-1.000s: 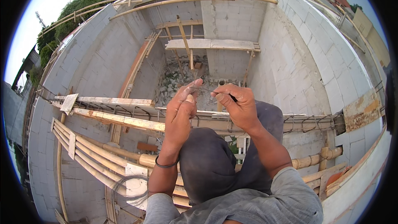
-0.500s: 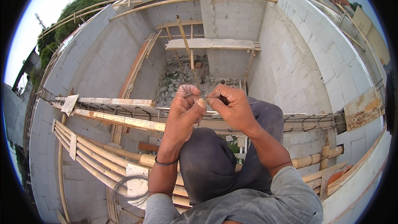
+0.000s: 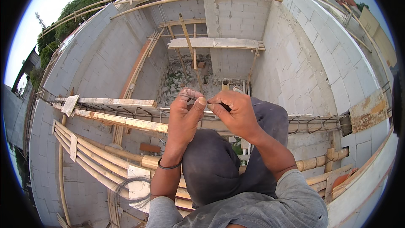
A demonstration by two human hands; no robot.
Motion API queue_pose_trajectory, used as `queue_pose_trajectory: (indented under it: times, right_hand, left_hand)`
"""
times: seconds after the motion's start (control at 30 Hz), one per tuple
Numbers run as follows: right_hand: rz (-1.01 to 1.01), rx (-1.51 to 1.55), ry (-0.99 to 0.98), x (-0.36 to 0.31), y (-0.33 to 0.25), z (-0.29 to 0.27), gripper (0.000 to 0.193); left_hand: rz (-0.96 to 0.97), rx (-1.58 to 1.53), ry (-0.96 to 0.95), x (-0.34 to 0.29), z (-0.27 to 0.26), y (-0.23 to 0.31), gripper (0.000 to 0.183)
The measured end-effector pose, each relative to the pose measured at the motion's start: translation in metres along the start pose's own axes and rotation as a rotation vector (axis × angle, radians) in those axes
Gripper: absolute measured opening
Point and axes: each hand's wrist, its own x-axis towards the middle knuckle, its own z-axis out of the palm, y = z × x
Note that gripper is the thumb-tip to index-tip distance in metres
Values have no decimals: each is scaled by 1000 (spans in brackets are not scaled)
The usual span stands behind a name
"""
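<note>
Closer together than one second ago, the left hand (image 3: 184, 112) and the right hand (image 3: 234, 112) almost touch, each with thumb and finger pinched on a thin wire (image 3: 206, 102). It lies between them, mostly hidden, seemingly crosswise; neither hand is clearly nearer.

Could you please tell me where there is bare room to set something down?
The far platform looks bare right of the slanting bamboo pole. Nearer, the white board is free only at its top edge, above the coiled wire. Crowded: the beam, full of steel bars, and over it, where left hand and right hand nearly meet.
</note>
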Motion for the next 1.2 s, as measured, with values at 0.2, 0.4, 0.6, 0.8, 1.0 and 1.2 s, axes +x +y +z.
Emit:
queue_pose_trajectory:
  times: [0.2, 0.4, 0.6, 0.8, 1.0, 1.2]
  right_hand:
    - [-236, -251, 171, -6, -1, 11, 21]
    - [-410, -589, 219, -12, 4, 14, 25]
    - [-165, -303, -232, 6, 3, -23, 19]
    - [-269, -166, -229, 6, -5, -33, 17]
    - [-893, -643, 196, 7, 4, -15, 19]
    - [-704, -475, 242, 6, 16, -7, 14]
  left_hand:
    - [-43, 106, 40, 1, 1, 2, 19]
    - [98, 407, 71, 0, 4, 7, 16]
    - [481, 713, -106, 4, -1, 11, 9]
    - [160, 258, -229, 5, -16, 16, 17]
    - [-341, -285, -228, 4, -12, 22, 22]
    - [-258, -313, -226, 1, -6, 11, 22]
